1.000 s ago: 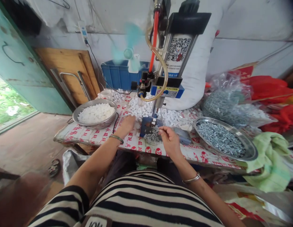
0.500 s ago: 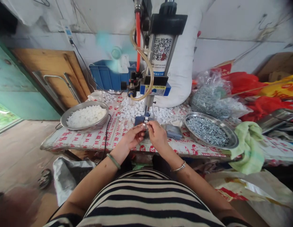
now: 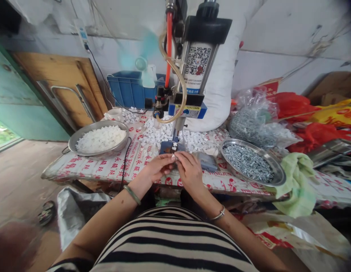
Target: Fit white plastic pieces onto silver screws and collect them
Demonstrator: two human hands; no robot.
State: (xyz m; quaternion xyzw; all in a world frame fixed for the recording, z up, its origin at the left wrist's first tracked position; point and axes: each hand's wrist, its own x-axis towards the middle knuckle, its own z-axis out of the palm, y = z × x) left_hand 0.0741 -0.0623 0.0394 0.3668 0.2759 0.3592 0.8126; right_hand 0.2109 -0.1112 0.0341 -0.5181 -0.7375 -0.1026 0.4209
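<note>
My left hand (image 3: pixel 159 167) pinches a small white plastic piece (image 3: pixel 173 156) between thumb and forefinger, just in front of the press. My right hand (image 3: pixel 190 170) meets it there, its fingers closed on something too small to make out. Behind my fingertips is the dark base (image 3: pixel 166 147) of an upright pneumatic press (image 3: pixel 197 62), with another small white piece (image 3: pixel 174 144) at its working point. A bowl of white pieces (image 3: pixel 100 139) stands at the left, and a steel bowl of metal pins (image 3: pixel 249 160) at the right.
White pieces (image 3: pixel 199 139) lie scattered behind the press base. A blue crate (image 3: pixel 126 90) and a small fan (image 3: pixel 141 64) are at the back. A green cloth (image 3: pixel 298 185) hangs over the table's edge; plastic bags (image 3: pixel 251 121) lie at the back right.
The view has shifted slightly. Both hands are a little lower and nearer to me, farther from the press base, with their fingertips still together.
</note>
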